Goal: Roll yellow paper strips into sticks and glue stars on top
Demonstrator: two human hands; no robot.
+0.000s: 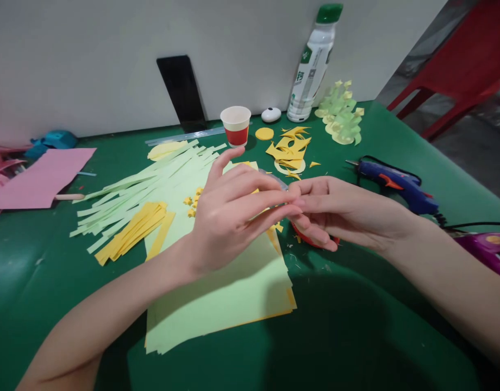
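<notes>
My left hand (229, 217) and my right hand (348, 212) meet above the middle of the table. Their fingertips press together in a pinch; anything between them is too small or too hidden to make out. Below them lies a stack of pale green sheets (217, 304), with yellow paper edges showing underneath. Several small yellow folded paper pieces (189, 205) sit on the stack beside my left hand. Under my right hand a red curved part (315, 240) shows, mostly covered, so its kind is unclear.
Pale green strips (123, 190) and yellow strips (131, 233) lie left. Behind stand a paper cup (236, 133), a bottle (311, 70) and a black phone (183, 92). Yellow scraps (291, 149), a green paper plant (343, 117) and a blue glue gun (397, 182) lie right.
</notes>
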